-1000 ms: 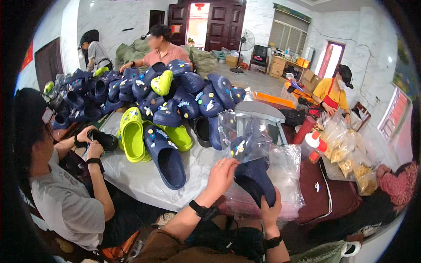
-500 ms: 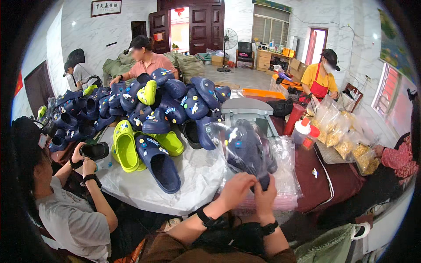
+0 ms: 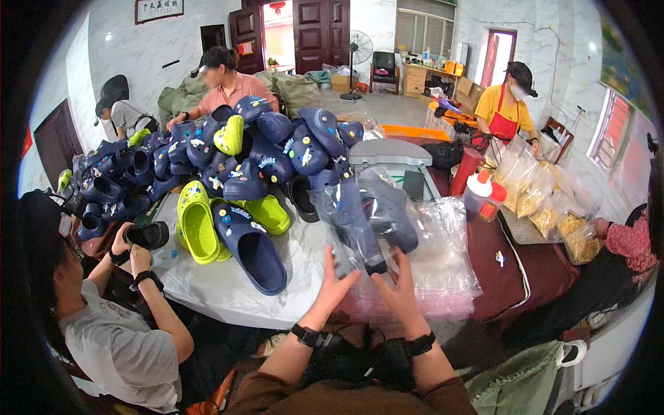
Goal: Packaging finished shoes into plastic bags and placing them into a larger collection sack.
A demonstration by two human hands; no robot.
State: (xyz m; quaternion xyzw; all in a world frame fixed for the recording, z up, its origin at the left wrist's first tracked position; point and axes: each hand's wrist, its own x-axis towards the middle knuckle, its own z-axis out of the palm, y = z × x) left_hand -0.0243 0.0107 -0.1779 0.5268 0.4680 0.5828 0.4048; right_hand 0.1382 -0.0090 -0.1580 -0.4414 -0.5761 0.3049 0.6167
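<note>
A pair of navy clogs (image 3: 389, 214) lies in a clear plastic bag (image 3: 333, 207) in front of me, over the table's near edge. On the bag's near left side my left hand (image 3: 335, 283) has its fingers spread. My right hand (image 3: 398, 285) is at the near right side, fingers apart, touching or almost touching the bag. Neither hand is closed round the clogs. Flat clear bags (image 3: 446, 266) lie in a stack to the right. A loose navy clog (image 3: 250, 252) and a lime green clog (image 3: 197, 225) rest on the white sheet to the left.
A heap of navy clogs (image 3: 273, 162) spreads across the far left. Behind the bagged pair stands a grey plastic box (image 3: 391, 153). Bottles (image 3: 477, 190) and bags of small yellow pieces (image 3: 546, 218) stand at right. A co-worker at left holds a dark clog (image 3: 152, 236).
Both hands have parted from their pinch at the bag's near end, the left moving leftward. The bagged clogs have shifted slightly left and spread apart.
</note>
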